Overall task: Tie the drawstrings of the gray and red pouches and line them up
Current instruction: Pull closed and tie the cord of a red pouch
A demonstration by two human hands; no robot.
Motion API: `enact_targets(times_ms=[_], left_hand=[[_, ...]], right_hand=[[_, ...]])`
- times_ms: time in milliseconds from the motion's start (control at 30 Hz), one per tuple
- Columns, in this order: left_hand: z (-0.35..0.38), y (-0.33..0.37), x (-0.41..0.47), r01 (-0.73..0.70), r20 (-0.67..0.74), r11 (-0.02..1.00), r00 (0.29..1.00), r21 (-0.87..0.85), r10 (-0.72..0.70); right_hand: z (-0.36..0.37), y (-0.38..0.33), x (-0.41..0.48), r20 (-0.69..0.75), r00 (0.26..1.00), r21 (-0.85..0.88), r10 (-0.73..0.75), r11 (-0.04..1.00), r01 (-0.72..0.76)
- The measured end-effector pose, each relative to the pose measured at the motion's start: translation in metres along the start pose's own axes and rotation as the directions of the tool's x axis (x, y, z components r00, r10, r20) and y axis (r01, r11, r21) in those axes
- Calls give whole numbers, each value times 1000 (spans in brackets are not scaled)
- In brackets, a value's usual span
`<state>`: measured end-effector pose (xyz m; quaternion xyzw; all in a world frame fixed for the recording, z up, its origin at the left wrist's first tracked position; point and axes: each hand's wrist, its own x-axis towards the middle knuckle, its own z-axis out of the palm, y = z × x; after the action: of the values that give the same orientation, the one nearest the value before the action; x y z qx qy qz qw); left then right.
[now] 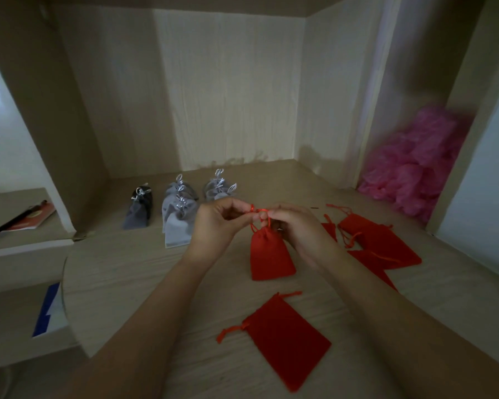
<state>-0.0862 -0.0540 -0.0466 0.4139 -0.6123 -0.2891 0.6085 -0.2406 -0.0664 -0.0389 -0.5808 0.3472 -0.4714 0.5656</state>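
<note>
The small red fabric drawstring pouch (271, 254) is held over the middle of the pale wooden surface (127, 283). Its long axis runs toward the person and its gathered mouth points away, at the hands. The left hand (216, 223) and right hand (294, 228) pinch its red cord (257, 210) between curled fingers (236, 207). A second red pouch (288, 338) lies flat nearer, slanted. Loose red pouches (380, 240) lie to the right, and tied gray pouches (179, 217) are lined up beyond.

Dim, soft light on the back wall (228, 90); blurred, wide-angle-bent edges.
</note>
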Motion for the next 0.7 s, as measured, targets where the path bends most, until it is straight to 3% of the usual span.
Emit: enact_targets(times_ms=[233,367,567,633,700], left_hand=[[-1,-3,2,-88,-49,988,994,124,94],[-1,-3,2,-47,-23,999,999,-21,47],[2,6,1,50,-10,990,999,-128,-52],[0,10,0,133,6,952,991,-275,-137],[-2,14,-1,195,88,882,981,-429,-174]], right_hand=[[0,3,-2,5,996,-96,-89,991,89],[2,2,-2,43,979,-166,-202,964,206],[-1,-1,-3,-72,959,-235,-274,939,250],[-3,1,0,-135,970,-128,-203,974,187],[-7,2,3,-168,982,133,-84,985,107]])
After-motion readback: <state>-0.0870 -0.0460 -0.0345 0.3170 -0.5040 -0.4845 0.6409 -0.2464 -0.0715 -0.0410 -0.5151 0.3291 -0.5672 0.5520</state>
